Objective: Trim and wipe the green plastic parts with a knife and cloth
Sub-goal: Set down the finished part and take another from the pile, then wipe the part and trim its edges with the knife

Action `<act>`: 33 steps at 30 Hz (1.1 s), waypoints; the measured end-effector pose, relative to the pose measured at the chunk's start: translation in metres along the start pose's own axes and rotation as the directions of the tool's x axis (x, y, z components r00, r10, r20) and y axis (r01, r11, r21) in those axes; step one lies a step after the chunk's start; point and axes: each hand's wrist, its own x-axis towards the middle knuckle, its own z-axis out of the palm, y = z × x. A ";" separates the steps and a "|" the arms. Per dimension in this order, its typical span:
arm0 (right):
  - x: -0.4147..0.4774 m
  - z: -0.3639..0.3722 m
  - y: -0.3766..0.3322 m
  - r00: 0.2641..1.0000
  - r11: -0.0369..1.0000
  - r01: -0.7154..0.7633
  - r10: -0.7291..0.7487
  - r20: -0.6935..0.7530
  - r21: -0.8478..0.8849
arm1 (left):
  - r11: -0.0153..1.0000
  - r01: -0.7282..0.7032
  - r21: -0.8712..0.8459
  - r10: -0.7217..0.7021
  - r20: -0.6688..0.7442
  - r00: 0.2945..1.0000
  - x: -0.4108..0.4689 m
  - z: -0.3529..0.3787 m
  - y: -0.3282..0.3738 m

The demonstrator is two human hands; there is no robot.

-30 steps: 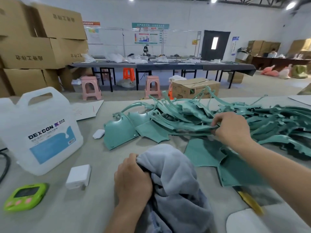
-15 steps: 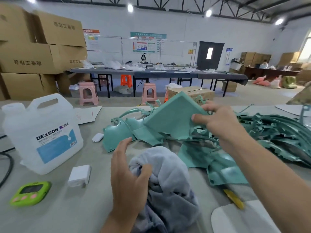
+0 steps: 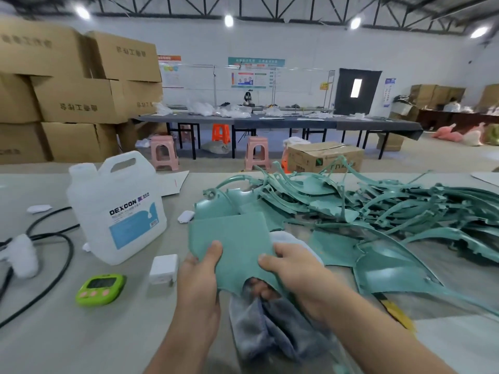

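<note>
A flat green plastic part point(image 3: 233, 240) is held up in front of me by both hands. My left hand point(image 3: 198, 282) grips its lower left edge, thumb on top. My right hand point(image 3: 293, 276) grips its lower right edge, thumb on top and fingers curled beneath. A grey cloth point(image 3: 267, 327) lies on the table under the part and between my wrists. A big pile of green plastic parts point(image 3: 351, 209) spreads over the table to the right. A yellow knife point(image 3: 397, 314) lies by my right forearm, partly hidden.
A white DEXCON jug point(image 3: 116, 209) stands at the left, with a white charger block point(image 3: 163, 268) and a green timer point(image 3: 100, 288) in front of it. A black cable point(image 3: 62, 252) loops at the far left. Cardboard boxes, stools and a long table stand behind.
My right hand pulled one green part from the pile and brought it down over the cloth. My left hand let go of the cloth and took hold of the part's left edge.
</note>
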 end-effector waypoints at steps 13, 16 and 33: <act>-0.023 -0.018 0.032 0.931 0.475 0.293 0.054 0.360 -0.830 | 0.982 0.184 -0.039 -0.188 -0.224 0.956 0.050 -0.052 -0.012; -0.003 -0.013 0.028 0.983 0.646 0.179 -0.082 0.165 -0.742 | 0.989 0.147 0.021 -0.137 -0.244 0.960 0.052 -0.049 -0.016; -0.013 0.008 0.044 0.900 0.888 0.141 -0.299 -0.317 -0.437 | 0.922 -0.014 0.387 0.062 -0.113 0.992 0.047 -0.031 -0.049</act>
